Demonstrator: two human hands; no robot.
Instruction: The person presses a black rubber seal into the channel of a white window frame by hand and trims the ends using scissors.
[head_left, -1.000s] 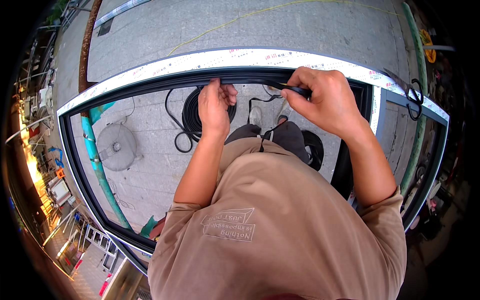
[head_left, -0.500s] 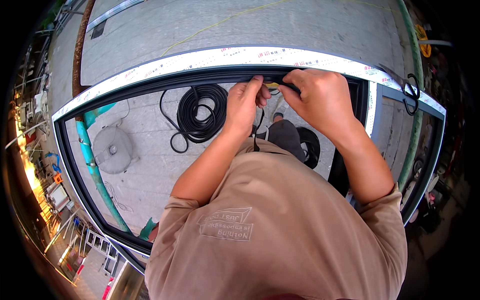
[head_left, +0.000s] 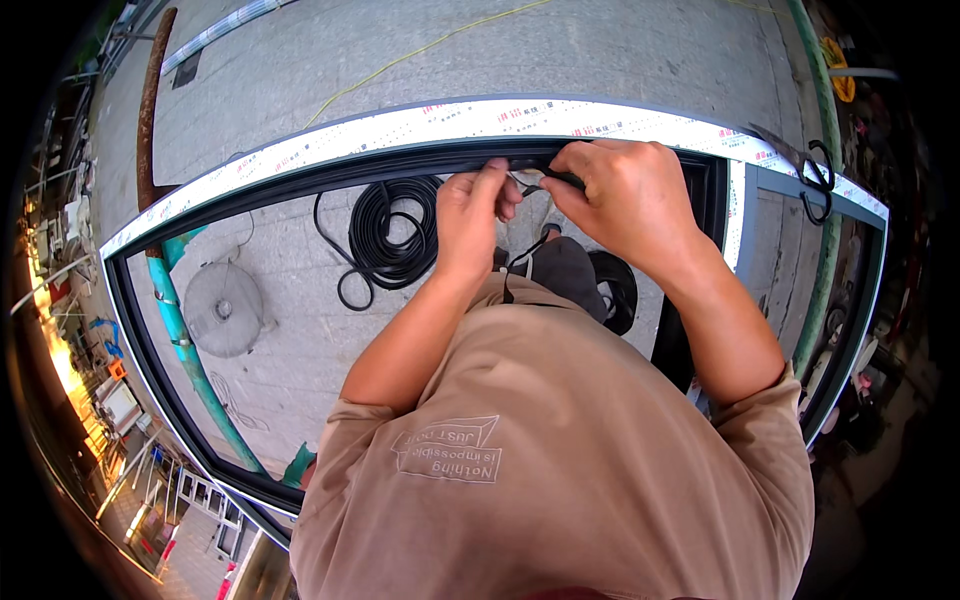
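A window frame (head_left: 640,121), covered in white printed film on top, lies across in front of me with a black channel along its inner side. At its far bar, my left hand (head_left: 470,215) pinches a thin black rubber strip (head_left: 516,262), whose loose end hangs down towards my shirt. Just to the right, my right hand (head_left: 632,195) is closed, thumb against fingers, on a dark length that looks like the same strip beside the channel. A small gap separates the two hands. The fingers partly hide where the strip meets the frame.
Black-handled scissors (head_left: 817,180) rest on the frame's right corner. Through the opening, a coil of black rubber strip (head_left: 372,235) and a round grey weight (head_left: 222,308) lie on the paving. Green poles (head_left: 205,385) and a rusty pole (head_left: 152,110) run beneath the frame.
Both hands have shifted slightly left along the far bar. The right hand's fingertips sit a little closer to the left hand, and the hanging strip has swung left slightly.
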